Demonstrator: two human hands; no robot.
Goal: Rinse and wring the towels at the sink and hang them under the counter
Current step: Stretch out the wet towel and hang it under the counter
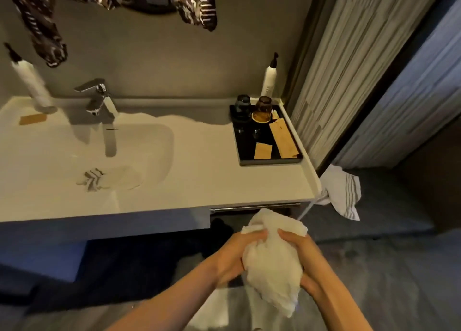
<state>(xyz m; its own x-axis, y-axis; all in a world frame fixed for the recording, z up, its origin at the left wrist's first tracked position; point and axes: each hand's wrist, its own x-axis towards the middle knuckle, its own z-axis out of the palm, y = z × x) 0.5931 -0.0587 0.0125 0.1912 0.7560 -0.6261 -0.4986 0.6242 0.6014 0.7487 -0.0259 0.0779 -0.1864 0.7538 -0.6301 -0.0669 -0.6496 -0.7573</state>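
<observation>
Towel (272, 258) bunched below the bench (199, 181) rail: our left hand (234, 255) and right hand (303, 253) clench it; we read no writing anywhere.

A plain white towel (273, 263) is showing no pattern, while the towel in the sink (99, 178) and the hanging towel (345, 193) are showing grey stripes on white; the tray (245, 143) is looking black.
</observation>
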